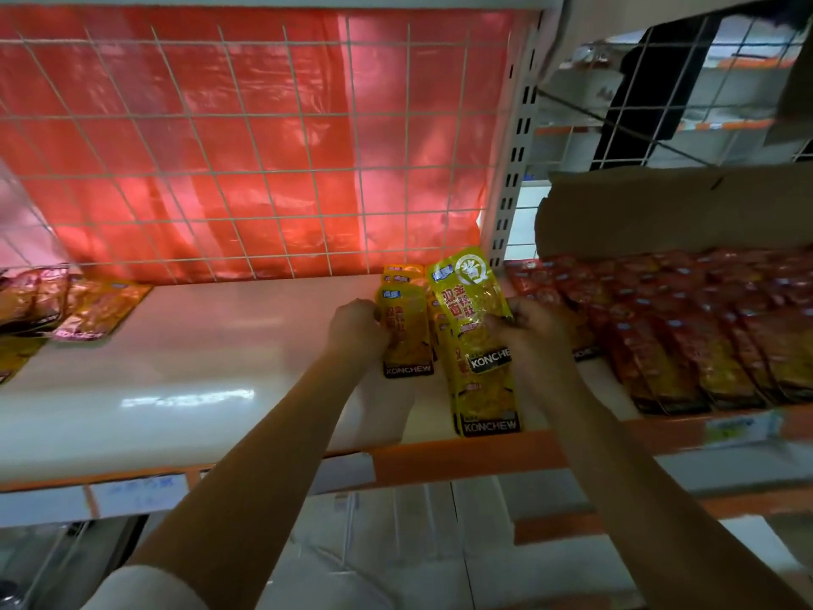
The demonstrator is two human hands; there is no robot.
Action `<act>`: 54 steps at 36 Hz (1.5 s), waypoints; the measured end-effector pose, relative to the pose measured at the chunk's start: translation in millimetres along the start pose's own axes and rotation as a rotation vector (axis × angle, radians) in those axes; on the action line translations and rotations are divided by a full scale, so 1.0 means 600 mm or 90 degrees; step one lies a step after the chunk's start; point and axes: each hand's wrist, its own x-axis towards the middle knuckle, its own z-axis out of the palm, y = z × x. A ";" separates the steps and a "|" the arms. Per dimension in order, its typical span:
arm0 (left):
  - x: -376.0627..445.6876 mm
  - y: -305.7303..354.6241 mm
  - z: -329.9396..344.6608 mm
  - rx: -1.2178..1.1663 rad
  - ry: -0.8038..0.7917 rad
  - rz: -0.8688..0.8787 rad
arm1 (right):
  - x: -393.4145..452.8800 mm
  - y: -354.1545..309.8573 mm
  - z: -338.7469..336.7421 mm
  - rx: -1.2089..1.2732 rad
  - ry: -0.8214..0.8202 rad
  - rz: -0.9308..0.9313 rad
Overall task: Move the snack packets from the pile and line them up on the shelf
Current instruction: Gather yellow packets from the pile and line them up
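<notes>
Both hands grip yellow packets on the shelf (184, 372) (left (356, 330) one flat (404, 332), right (528, 332) one tilted (470, 297)).

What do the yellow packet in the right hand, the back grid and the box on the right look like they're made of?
Yellow packet: glossy plastic film, going by its sheen and crinkles. Grid: thin wire, apparently coated white. Box: plain brown cardboard, matte, with a folded flap.
</notes>
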 end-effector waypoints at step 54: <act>-0.049 -0.034 -0.013 0.088 0.026 0.167 | 0.057 -0.065 0.122 -0.742 -0.177 -0.188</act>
